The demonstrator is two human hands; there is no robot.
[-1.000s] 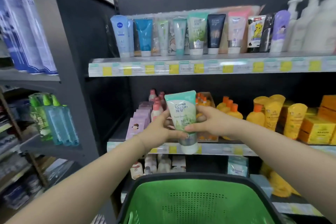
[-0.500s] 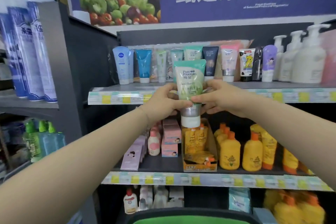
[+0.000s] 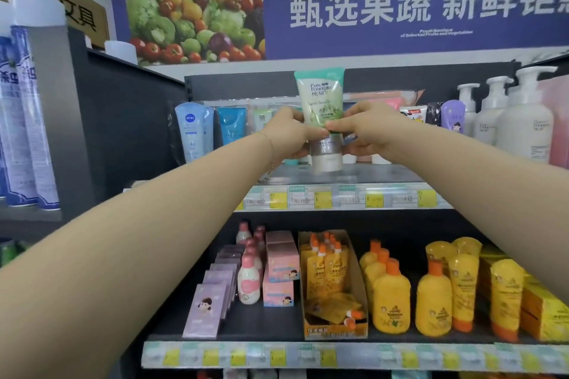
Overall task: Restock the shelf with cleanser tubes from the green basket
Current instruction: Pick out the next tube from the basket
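Observation:
A green and white cleanser tube stands cap down over the front part of the top shelf, upright. My left hand grips its lower body from the left and my right hand pinches it from the right. Whether its white cap touches the shelf I cannot tell. Behind my hands a row of other tubes stands along the shelf, with a pale blue tube and a darker blue tube at the left. The green basket is out of view.
White pump bottles and a purple tube stand at the right of the top shelf. Below, a shelf holds pink boxes, an open carton of orange pouches and yellow bottles. A dark side panel bounds the left.
Both hands have lifted the tube from above the basket up to the top shelf and forward over its front part. The view tilted upward and the basket left the frame.

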